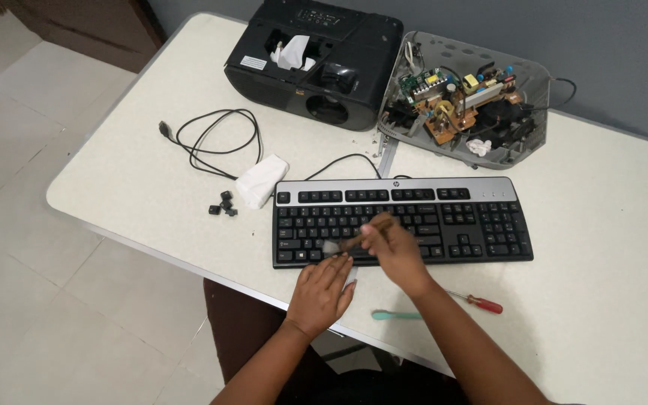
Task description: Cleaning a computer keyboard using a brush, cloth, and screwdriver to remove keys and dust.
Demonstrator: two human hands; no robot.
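A black and silver keyboard point(444, 217) lies across the middle of the white table point(609, 300). My right hand point(397, 253) grips a small wooden-handled brush point(354, 240), whose pale bristles touch the keys at the keyboard's lower left. My left hand point(322, 295) rests flat on the table against the keyboard's front edge, fingers together, holding nothing. A few loose black keycaps point(223, 205) lie left of the keyboard beside a crumpled white tissue point(262, 180).
A black printer point(316, 60) and an opened grey casing with circuit boards point(463, 101) stand at the back. A coiled black cable point(215, 142) lies at the left. A red-handled screwdriver point(478, 301) and a teal tool point(397, 316) lie near the front edge.
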